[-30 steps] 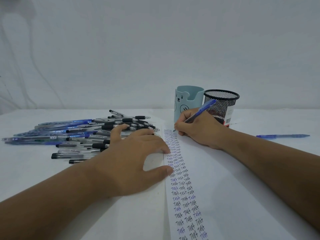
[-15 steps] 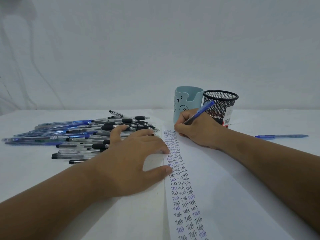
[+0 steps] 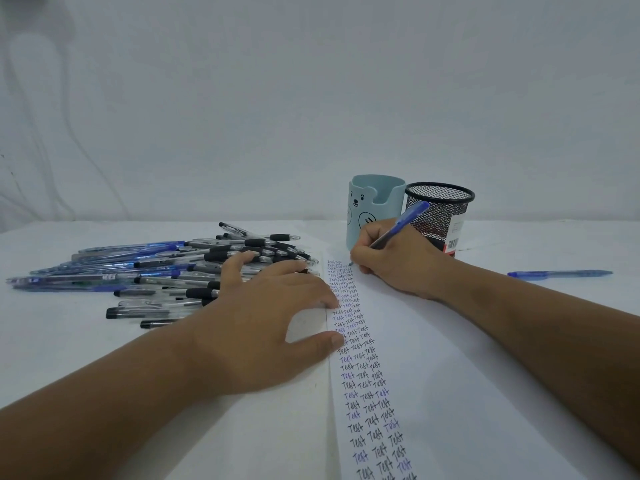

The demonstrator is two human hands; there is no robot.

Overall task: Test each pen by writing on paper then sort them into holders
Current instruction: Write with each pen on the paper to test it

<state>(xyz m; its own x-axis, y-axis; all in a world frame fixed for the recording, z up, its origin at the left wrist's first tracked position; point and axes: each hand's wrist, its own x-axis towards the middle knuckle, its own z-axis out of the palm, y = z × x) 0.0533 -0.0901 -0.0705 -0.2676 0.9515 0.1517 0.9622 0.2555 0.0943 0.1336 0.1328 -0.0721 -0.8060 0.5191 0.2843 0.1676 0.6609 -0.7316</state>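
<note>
Step in hand: write-test. Right hand (image 3: 398, 261) pinches a blue pen (image 3: 398, 225) in a writing grip, tip down at the far end of the paper (image 3: 450, 358), at the top of the columns of "Test" marks (image 3: 353, 341). Barrel leans back toward the mesh holder (image 3: 440, 209).

Left hand (image 3: 263, 320) is spread flat, holds nothing, fingertips and thumb pressing the paper's left edge just beside the marks. It acts as the clamp.

Landmark = the paper:
- Pen pile (image 3: 166, 271), black and blue mixed, lies on the bench (image 3: 52, 341) to its left, touching or just behind the left hand's fingers.
- Bear holder (image 3: 374, 206) stands at its far end, directly behind the right hand; mesh holder sits just beside it on the right. Can't tell if they touch.
- One loose blue pen (image 3: 559, 273) lies well off to its right.

No pens show above either rim, so sorting looks barely started, though the marks suggest plenty of tests; pile is large.

Next move, my read: finish the stroke, check ink shows, lift the tip, carry the pen the short way to a holder and drop it in tip-down. Which holder takes which pen isn't readable. Space above the top row is nearly gone, so the next test probably needs a fresh column.
</note>
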